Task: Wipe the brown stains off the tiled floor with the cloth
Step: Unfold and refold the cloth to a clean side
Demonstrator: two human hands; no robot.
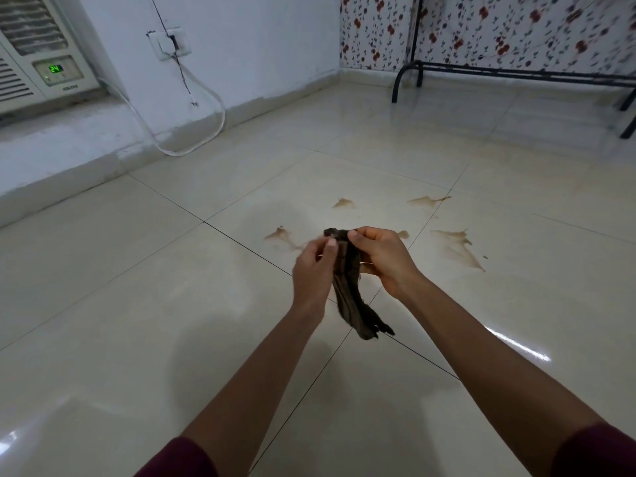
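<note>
**A:** Where's the cloth relative to the mess?

**B:** The dark brown, frayed rag of a cloth [351, 280] hangs in the air between both hands, above the glossy cream tiled floor [137, 304], not touching it. Its long axis runs from its bunched top, farthest from the person, down and back toward them, with the ragged tail dangling lowest.

**A:** And the fingers?

**B:** The right hand [385, 259] is clenched around the upper part of the cloth, thumb and fingers wrapped on it. The left hand [315, 270] pinches the top edge between thumb and fingertips, as if to spread or refold it.

**A:** The stains?

**B:** The brown splashed stains lie ahead of the hands, in a loose arc. The biggest one [457, 247] is to the right, nearer the right hand. A smaller one [280, 235] sits just beyond the left hand, a small patch [342, 203] lies farther ahead, and a long thin streak [428, 200] lies beyond on the right. None look wiped yet.

**A:** So the next move?

**B:** I'd judge the cloth must come down and forward; the right hand has the firmer hold and the shorter way to the large stain.

**A:** Anything in the way?

**B:** No. The black metal rack [516, 74] by the flowered wall, the white cable loop [192, 139] and the window air conditioner [38, 63] all stand well apart.
</note>
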